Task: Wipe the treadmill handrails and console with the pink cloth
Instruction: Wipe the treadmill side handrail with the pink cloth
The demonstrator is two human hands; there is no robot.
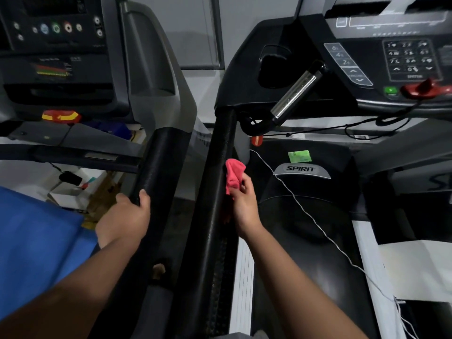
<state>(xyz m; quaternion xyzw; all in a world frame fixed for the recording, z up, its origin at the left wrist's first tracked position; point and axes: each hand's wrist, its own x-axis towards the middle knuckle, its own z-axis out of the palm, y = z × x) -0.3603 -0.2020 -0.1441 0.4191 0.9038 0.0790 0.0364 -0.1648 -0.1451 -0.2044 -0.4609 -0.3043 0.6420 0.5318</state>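
My right hand (244,204) grips the bunched pink cloth (233,176) against the inner side of the right treadmill's black left handrail (219,167). My left hand (133,211) is wrapped over the black right handrail (156,162) of the neighbouring treadmill on the left. The right treadmill's console (391,57), with a keypad, a green start button and a red safety key, is at the upper right. A chrome pulse grip (296,94) slants below it.
The left treadmill's console (56,45) fills the upper left, with a red and yellow stop button (61,116) under it. A thin white cord (305,211) runs across the Spirit motor cover (303,172). A blue surface (36,241) lies at the lower left.
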